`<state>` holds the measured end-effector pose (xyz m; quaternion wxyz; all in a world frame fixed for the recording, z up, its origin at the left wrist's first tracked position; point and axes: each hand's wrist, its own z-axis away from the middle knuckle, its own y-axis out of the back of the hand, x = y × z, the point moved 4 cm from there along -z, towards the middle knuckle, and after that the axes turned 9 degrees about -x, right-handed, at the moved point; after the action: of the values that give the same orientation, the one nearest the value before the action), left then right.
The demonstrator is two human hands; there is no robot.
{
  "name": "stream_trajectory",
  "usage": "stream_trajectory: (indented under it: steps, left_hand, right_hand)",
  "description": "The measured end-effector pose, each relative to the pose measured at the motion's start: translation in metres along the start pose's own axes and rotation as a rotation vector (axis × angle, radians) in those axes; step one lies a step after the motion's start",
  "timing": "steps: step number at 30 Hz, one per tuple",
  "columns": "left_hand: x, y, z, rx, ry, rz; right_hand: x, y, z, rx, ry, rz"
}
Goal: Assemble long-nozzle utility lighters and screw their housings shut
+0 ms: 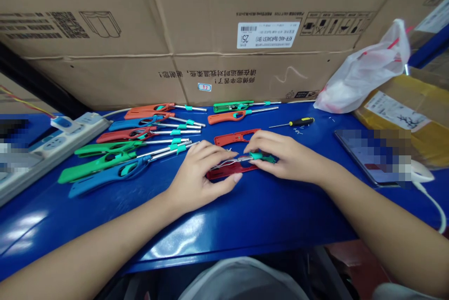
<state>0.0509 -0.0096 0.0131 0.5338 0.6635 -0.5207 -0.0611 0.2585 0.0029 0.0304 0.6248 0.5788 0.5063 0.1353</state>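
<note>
Resting on the blue tabletop between my hands is a dark red lighter shell half, with thin wires and a metal part lying along it. My left hand curls around its left end, thumb on the near side and fingers on the far side. My right hand pinches a teal-green lighter trigger between thumb and fingers over the shell's right end. Green bits show beneath that palm, partly hidden. Just beyond lies an orange-red lighter shell half, close to my right fingertips.
Several long-nosed lighters lie in a row at left, with more at the back. A screwdriver, phone, plastic bag and taped box are at right. A power strip edges the left; a cardboard wall stands behind.
</note>
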Motion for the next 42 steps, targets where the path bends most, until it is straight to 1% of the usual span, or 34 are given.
stream_trajectory:
  steps: [3,6,11,19,23,25,27,31,35,38,42]
  left_hand:
    - [0.000,-0.003,-0.001,-0.022,0.001,-0.020]
    - [-0.002,-0.005,-0.001,-0.039,0.016,-0.012]
    - [-0.005,-0.004,-0.001,-0.036,0.030,-0.020]
    - [-0.007,-0.002,-0.001,-0.001,0.045,-0.022]
    - [-0.009,-0.003,-0.001,-0.004,0.053,-0.011]
    - [-0.010,-0.005,-0.001,-0.011,0.051,0.002]
    - [-0.010,-0.006,-0.002,-0.009,0.050,0.014]
    - [-0.010,-0.008,-0.003,-0.003,0.042,0.038]
    - [-0.011,-0.008,-0.003,-0.014,0.053,0.061]
    - [-0.012,-0.010,-0.002,-0.048,0.057,0.059]
    - [-0.015,-0.011,0.000,-0.114,0.040,-0.027]
  right_hand:
    - [-0.005,-0.006,-0.003,-0.018,0.019,-0.027]
    - [-0.003,-0.007,-0.003,-0.086,0.004,-0.033]
    - [0.009,0.005,0.004,-0.128,-0.072,-0.024]
    - [0.017,0.025,0.016,-0.163,-0.163,0.007]
    - [0.026,0.030,0.022,-0.195,-0.218,0.028]
    - [0.027,0.028,0.021,-0.205,-0.220,0.045]
    - [0.024,0.023,0.017,-0.185,-0.193,0.072]
    - [0.009,0.005,0.004,-0.118,-0.092,0.075]
    - [0.003,-0.009,-0.004,-0.125,-0.085,0.021]
    - [0.004,-0.007,-0.001,-0.160,-0.093,-0.009]
    - [0.009,0.006,0.009,-0.228,-0.158,-0.029]
